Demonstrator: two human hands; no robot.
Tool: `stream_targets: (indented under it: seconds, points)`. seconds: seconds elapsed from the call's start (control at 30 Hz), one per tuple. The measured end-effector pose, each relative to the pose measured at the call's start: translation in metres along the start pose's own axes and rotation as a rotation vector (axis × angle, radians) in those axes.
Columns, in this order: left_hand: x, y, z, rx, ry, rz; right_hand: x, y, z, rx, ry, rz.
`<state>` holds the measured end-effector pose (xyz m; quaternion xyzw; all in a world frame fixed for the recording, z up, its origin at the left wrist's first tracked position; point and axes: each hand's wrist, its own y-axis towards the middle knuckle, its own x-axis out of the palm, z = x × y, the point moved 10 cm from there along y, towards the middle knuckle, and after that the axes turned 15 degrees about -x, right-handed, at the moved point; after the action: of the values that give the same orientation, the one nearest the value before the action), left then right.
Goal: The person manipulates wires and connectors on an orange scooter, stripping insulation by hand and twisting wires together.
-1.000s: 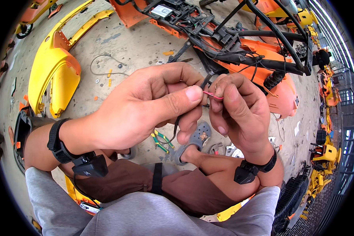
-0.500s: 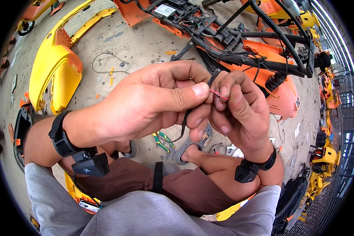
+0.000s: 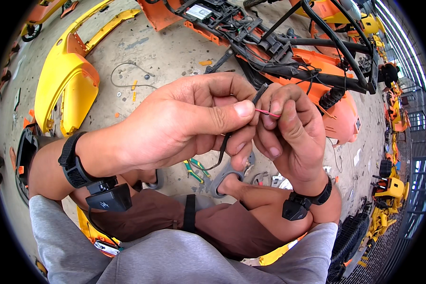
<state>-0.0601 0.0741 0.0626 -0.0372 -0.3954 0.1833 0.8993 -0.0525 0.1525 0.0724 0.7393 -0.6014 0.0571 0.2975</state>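
Note:
My left hand (image 3: 199, 118) is closed on a black cable (image 3: 223, 147), with its thumb and forefinger also pinching a thin red wire (image 3: 262, 111) that comes out beside it. The cable's upper end sticks up between my hands and its lower part hangs toward the floor. My right hand (image 3: 293, 135) pinches the other part of the red wire between thumb and fingertips, just right of my left thumb. Below my hands, pliers with green and yellow handles (image 3: 192, 171) lie on the floor near my grey clog (image 3: 217, 184).
An orange and black scooter frame (image 3: 288, 61) with exposed cables lies ahead. A yellow body panel (image 3: 61, 90) lies at left with small scraps and a loose cable (image 3: 128, 64). Yellow vehicle parts (image 3: 390, 187) and black crates (image 3: 350, 236) line the right side.
Both hands have shifted slightly rightward, together with the cable and red wire. My right fingertips have changed their position on the wire, drawing it a little to the right.

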Motion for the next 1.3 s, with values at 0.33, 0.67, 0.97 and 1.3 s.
stream_targets:
  seconds: [0.33, 0.67, 0.97, 1.3]
  points:
    - [-0.018, -0.004, 0.013, 0.066, 0.179, 0.161, -0.023, -0.001, -0.008, -0.008, -0.193, 0.114]
    - [-0.024, -0.018, 0.027, 0.249, 0.346, 0.348, -0.033, -0.007, -0.034, -0.255, -0.427, 0.309]
    - [-0.005, -0.024, 0.025, 0.316, 0.927, 0.507, -0.001, 0.002, 0.002, 0.119, -0.793, -0.208]
    - [-0.006, -0.017, 0.023, 0.158, 0.895, 0.536, 0.001, -0.01, 0.008, 0.123, -0.5, -0.264]
